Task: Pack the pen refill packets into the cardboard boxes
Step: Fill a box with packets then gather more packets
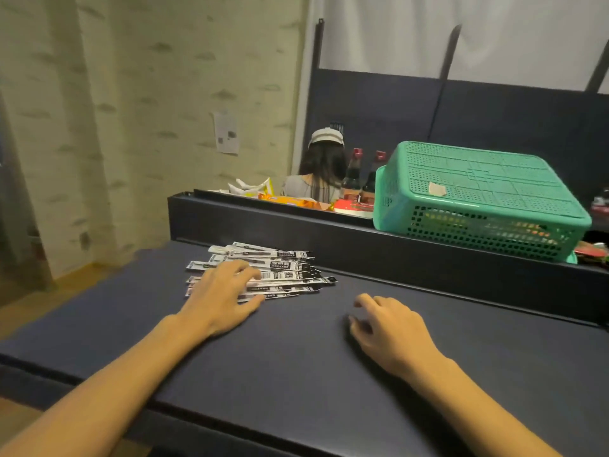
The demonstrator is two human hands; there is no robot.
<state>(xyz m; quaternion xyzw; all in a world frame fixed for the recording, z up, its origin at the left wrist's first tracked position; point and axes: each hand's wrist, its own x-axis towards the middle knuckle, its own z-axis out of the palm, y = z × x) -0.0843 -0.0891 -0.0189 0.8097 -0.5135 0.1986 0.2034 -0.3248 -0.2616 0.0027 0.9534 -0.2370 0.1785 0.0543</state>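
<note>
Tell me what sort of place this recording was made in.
Probably a small workshop or packing room in a home-like building. A pile of pen refill packets lies on a dark workbench; behind it sit a green plastic basket turned upside down, dark bottles, and wallpapered walls.

Black-and-white pen refill packets (pixel 283 275) lie fanned flat in a loose pile.
</note>
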